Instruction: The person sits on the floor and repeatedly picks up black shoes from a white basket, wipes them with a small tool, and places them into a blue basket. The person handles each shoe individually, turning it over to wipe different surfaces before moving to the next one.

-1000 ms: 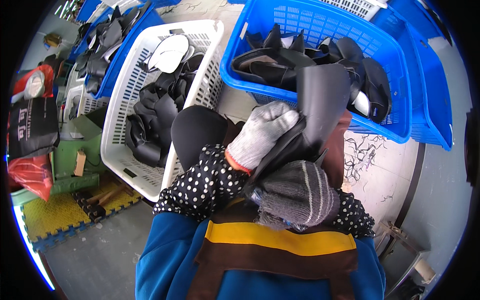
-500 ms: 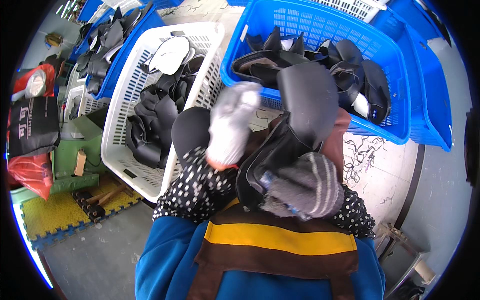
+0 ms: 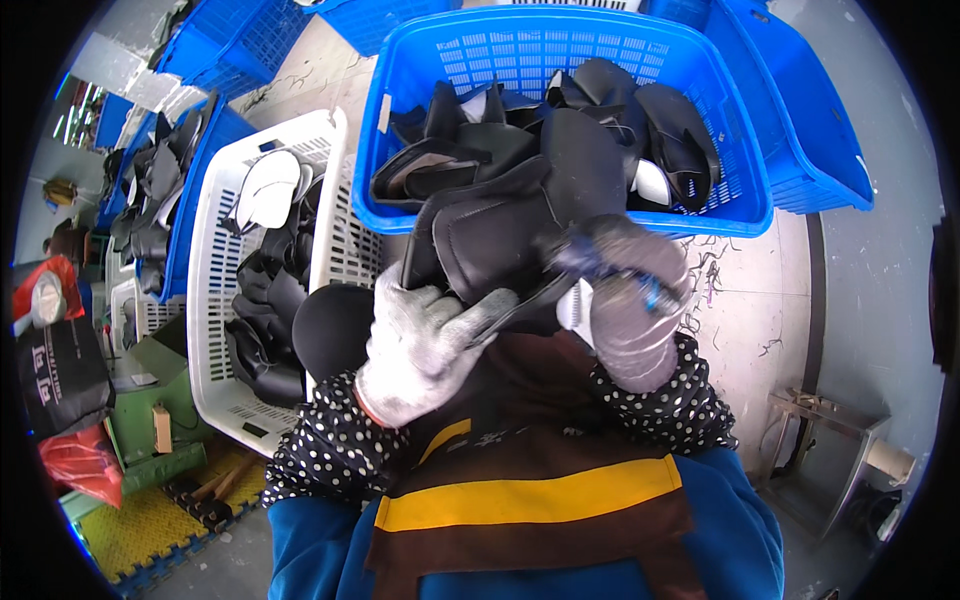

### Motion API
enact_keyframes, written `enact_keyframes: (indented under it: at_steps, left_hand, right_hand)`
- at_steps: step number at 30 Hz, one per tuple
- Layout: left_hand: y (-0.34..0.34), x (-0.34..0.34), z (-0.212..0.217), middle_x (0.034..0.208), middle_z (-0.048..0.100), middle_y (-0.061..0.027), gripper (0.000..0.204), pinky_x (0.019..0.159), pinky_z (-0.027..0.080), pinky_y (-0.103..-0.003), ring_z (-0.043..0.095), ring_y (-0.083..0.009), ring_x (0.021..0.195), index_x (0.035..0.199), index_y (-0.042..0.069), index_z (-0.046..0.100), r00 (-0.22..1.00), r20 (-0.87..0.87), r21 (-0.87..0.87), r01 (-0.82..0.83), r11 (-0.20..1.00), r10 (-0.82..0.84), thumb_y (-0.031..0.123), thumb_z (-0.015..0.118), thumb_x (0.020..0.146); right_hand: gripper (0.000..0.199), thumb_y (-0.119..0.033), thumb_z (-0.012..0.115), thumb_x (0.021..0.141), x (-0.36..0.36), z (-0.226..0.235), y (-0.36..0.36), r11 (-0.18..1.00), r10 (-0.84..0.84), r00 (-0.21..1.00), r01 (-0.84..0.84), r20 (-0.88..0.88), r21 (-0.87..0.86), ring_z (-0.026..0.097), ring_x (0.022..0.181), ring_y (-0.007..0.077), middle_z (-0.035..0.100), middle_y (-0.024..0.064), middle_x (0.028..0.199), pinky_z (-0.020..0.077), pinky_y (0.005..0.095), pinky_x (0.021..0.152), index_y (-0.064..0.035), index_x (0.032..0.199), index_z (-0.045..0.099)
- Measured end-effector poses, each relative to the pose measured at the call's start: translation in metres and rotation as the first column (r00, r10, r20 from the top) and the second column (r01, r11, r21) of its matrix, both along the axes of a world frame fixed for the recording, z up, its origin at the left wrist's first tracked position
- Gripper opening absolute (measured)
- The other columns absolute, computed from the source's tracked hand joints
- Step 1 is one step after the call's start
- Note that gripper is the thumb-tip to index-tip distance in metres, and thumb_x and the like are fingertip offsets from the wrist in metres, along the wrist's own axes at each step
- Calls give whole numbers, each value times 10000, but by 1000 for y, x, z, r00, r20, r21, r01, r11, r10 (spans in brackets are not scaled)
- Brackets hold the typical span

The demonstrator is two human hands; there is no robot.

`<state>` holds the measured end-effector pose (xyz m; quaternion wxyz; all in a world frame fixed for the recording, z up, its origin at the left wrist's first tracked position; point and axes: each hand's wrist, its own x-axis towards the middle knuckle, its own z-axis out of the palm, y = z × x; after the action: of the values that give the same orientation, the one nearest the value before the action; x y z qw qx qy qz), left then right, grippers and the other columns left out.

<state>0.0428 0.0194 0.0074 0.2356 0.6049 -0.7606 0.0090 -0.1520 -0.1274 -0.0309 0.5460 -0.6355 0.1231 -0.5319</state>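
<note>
A black leather boot upper (image 3: 495,240) with stitched edges lies over my lap, its tall part reaching up across the near rim of the blue basket. My left hand (image 3: 425,345), in a white glove, grips its near edge, thumb and fingers closed on the leather. My right hand (image 3: 640,310), in a grey striped glove, is at the upper's right side. Its fingers are curled and smeared by motion around a small blue thing (image 3: 655,295), whose kind I cannot make out. A white patch shows beside that palm.
The large blue basket (image 3: 745,160) ahead holds several black uppers. At the left, a white basket (image 3: 205,330) contains black leather pieces and white-lined ones. More blue baskets (image 3: 800,110) stand behind and right. Black scraps litter the floor; a metal stand (image 3: 835,430) is at right.
My left hand has come down and taken hold of the boot upper's near edge. The upper is turned more sideways, and my right hand has moved up along it. The whole view has shifted.
</note>
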Motion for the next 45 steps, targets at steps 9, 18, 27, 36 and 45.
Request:
enact_keyframes:
  at_steps: [9,18,27,36,45]
  left_hand:
    - [-7,-4,-8,778,616,55,480,914,528,-532,678,-182,857,1115,392,732,998,9,-85,57,995,-56,133,768,712]
    - [-1,-5,-10,863,665,39,488,935,485,-580,680,-194,944,1145,389,730,994,106,-22,44,999,-41,145,727,723]
    - [0,-7,-13,841,661,67,464,943,486,-563,664,-162,899,1134,369,743,977,203,-82,85,993,-67,152,700,726]
    - [3,-10,-10,665,545,85,409,924,516,-564,609,-135,744,1081,308,776,952,294,-53,107,993,-86,148,678,718]
    - [-7,-24,9,741,614,41,384,808,545,-519,608,-159,694,1008,131,779,953,288,-90,127,988,-96,108,685,637]
  right_hand:
    - [193,-230,692,1007,-36,-30,-10,814,-162,975,45,152,579,664,705,138,709,75,818,529,238,630,-40,1036,670]
    - [149,-175,703,985,-39,-39,-14,713,-69,995,-4,76,701,676,745,132,713,72,902,550,253,664,-34,1019,670]
    - [143,-103,744,924,-54,-7,3,971,-183,977,197,-105,138,700,782,208,718,127,901,562,314,683,-21,1024,683]
    - [299,-139,831,799,-55,-9,26,978,-45,887,-55,-459,-202,706,775,295,744,101,887,548,429,749,-67,1075,743]
    - [387,-209,815,814,-62,13,40,904,51,895,-230,-443,-361,719,851,299,736,138,1048,577,427,773,-66,1164,735]
